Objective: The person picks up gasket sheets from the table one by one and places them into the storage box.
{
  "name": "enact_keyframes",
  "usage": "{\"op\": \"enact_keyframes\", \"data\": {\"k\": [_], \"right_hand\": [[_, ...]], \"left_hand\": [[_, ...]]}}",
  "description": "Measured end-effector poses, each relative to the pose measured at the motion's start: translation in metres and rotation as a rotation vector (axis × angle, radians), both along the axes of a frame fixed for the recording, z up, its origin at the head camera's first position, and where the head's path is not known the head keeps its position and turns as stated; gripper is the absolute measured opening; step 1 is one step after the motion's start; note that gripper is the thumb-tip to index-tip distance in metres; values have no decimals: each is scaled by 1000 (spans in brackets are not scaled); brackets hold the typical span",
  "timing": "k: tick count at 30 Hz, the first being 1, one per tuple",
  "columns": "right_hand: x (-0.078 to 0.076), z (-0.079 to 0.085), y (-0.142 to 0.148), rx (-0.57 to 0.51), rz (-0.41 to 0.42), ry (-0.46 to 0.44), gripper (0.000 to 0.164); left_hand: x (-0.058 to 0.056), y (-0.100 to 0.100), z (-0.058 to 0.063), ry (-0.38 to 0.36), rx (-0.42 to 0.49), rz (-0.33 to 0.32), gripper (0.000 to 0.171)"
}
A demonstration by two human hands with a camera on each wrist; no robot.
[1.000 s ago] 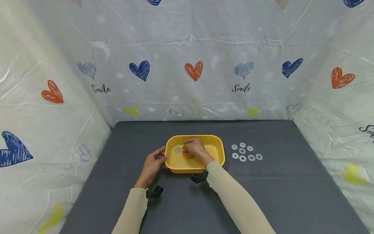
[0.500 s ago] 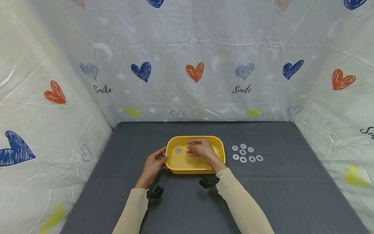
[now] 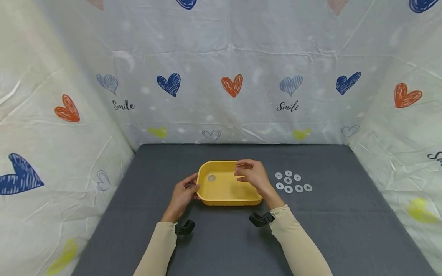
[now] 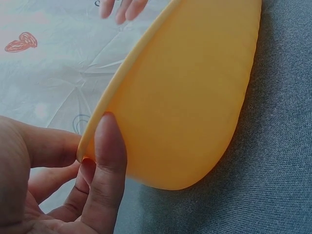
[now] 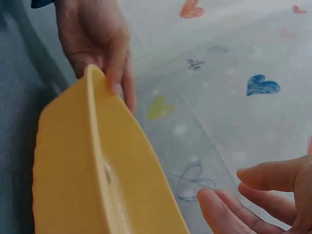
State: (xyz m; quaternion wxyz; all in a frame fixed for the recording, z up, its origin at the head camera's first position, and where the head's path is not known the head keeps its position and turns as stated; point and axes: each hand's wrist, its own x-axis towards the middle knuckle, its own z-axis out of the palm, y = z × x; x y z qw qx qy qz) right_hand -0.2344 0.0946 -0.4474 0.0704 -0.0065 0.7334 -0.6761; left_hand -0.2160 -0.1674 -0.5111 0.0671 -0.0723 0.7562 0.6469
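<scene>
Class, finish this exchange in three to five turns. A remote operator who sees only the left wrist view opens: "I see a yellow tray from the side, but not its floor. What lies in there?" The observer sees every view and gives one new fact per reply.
Observer: In the head view, one disc lies in the tray, towards its left end.
Operator: I see fingers at my top edge. Where is the right hand?
Observer: In the head view it covers part of the tray's right end.
Operator: Anything beyond the tray?
Observer: Eight flat rings lie on the dark table, right of it.
</scene>
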Motion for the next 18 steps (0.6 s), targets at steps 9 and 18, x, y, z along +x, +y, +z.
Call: {"op": "enact_keyframes", "data": {"k": [9,18], "right_hand": [[4,2,26,63,-91,71,26],[3,-9,55,136,-119,196,34]], "left_hand": [[4,0,1,1,10,-5,49],[2,0,-1,0,22,-3,50]]}}
